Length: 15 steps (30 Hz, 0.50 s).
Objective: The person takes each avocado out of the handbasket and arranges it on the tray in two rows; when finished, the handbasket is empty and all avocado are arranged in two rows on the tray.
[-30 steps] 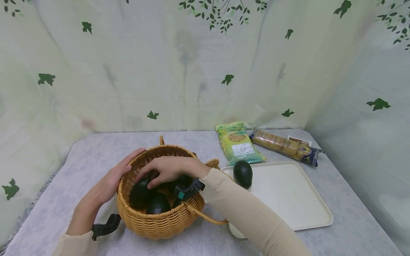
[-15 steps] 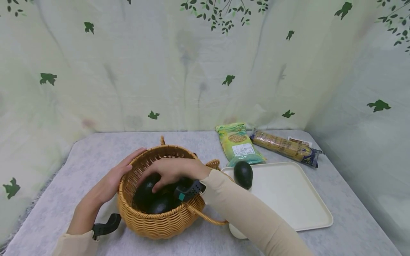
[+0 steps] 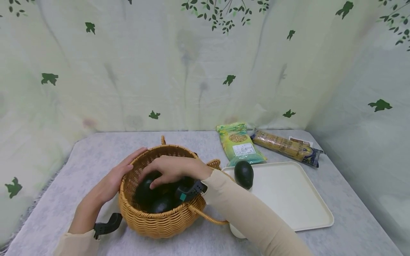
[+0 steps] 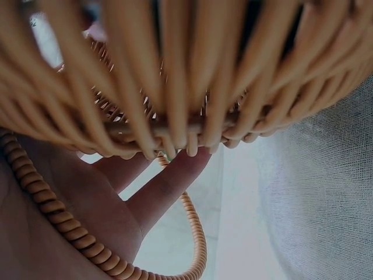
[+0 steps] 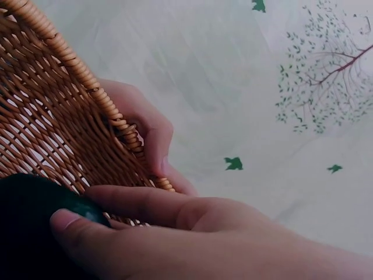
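Observation:
A round wicker basket (image 3: 160, 225) stands tilted on the table with several dark avocados inside. My left hand (image 3: 110, 181) grips its left rim, and in the right wrist view the left hand's fingers (image 5: 154, 146) curl over that rim. Reaching into the basket, my right hand (image 3: 174, 169) holds one dark green avocado (image 3: 145, 190) between thumb and fingers. Another avocado (image 3: 161, 204) lies beside it, nearer the front wall. In the left wrist view, the woven wall (image 4: 175, 70) hides most of the contents. One more avocado (image 3: 244, 174) rests on the white tray's left side.
A white tray (image 3: 288, 199) lies to the basket's right. Behind it are a green-yellow packet (image 3: 238, 142) and a long pasta packet (image 3: 285, 145). The basket's wicker handle (image 3: 208, 218) hangs toward the tray. A white rounded thing (image 3: 236, 231) is partly hidden by my right sleeve.
Inside the basket, my right hand and the avocado under it have shifted slightly right, and the avocados now lie closer together. My left hand stays on the rim.

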Each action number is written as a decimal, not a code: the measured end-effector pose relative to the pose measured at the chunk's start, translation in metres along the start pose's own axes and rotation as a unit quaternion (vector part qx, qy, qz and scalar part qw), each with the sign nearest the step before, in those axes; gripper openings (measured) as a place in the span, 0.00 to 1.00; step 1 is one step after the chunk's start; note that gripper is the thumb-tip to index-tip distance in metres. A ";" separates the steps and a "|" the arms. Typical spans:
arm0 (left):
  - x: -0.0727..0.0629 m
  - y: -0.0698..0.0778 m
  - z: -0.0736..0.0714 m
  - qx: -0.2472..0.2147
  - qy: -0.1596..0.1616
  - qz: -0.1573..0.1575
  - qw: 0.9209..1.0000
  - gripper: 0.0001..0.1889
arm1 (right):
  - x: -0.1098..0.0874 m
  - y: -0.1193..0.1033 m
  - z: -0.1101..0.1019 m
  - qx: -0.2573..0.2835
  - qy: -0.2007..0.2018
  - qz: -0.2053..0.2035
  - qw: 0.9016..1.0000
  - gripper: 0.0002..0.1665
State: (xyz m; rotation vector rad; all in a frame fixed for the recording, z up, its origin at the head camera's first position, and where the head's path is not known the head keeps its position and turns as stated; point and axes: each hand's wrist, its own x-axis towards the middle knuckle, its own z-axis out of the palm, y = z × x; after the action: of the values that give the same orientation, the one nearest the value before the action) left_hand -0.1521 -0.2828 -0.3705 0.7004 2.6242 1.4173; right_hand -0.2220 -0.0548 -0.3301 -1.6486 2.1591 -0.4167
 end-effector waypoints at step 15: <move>0.000 0.002 0.000 0.012 -0.001 -0.009 1.000 0.27 | -0.013 -0.012 -0.008 0.005 0.041 -0.016 0.999 0.24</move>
State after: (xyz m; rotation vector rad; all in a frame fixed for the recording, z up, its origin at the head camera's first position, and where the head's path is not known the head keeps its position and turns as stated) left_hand -0.1512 -0.2819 -0.3693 0.6794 2.6437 1.3817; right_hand -0.2128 -0.0449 -0.3164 -1.6897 2.1880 -0.5114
